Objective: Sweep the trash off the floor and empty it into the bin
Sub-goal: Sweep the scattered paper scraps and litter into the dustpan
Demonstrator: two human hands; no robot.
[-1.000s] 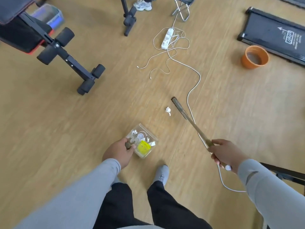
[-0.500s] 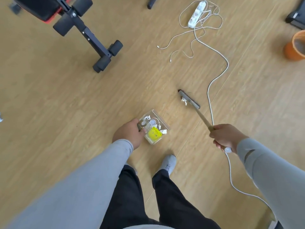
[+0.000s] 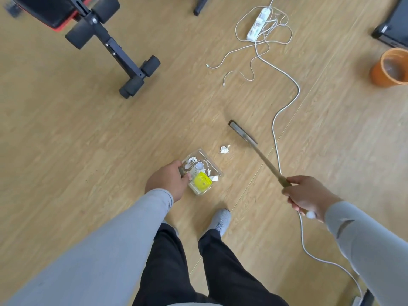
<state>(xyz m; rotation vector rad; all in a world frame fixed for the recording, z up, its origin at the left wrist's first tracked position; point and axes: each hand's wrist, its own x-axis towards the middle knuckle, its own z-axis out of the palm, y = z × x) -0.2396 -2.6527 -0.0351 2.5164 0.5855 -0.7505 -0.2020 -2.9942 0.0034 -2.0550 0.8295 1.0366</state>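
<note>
A clear plastic dustpan [image 3: 215, 167] lies on the wood floor, holding white scraps and a yellow piece [image 3: 202, 181]. My left hand [image 3: 167, 181] grips its handle at the near left. My right hand [image 3: 308, 195] grips the wooden handle of a small broom [image 3: 267, 163], whose dark head [image 3: 241, 132] rests on the floor beyond. A crumpled white paper scrap [image 3: 224, 149] lies on the floor between the broom head and the dustpan's mouth, touching neither. An orange bin [image 3: 389, 67] stands at the far right.
A white power strip [image 3: 258, 24] with tangled cables lies at the back; one cable [image 3: 276, 133] runs past the broom toward my right side. A black exercise bench [image 3: 106, 38] stands at the back left. A treadmill edge [image 3: 391, 29] shows top right. My foot [image 3: 219, 219] is near the dustpan.
The broom head swept the paper scrap toward me, then pulled back slightly; the scrap now lies just in front of the dustpan. My left hand kept hold of the dustpan.
</note>
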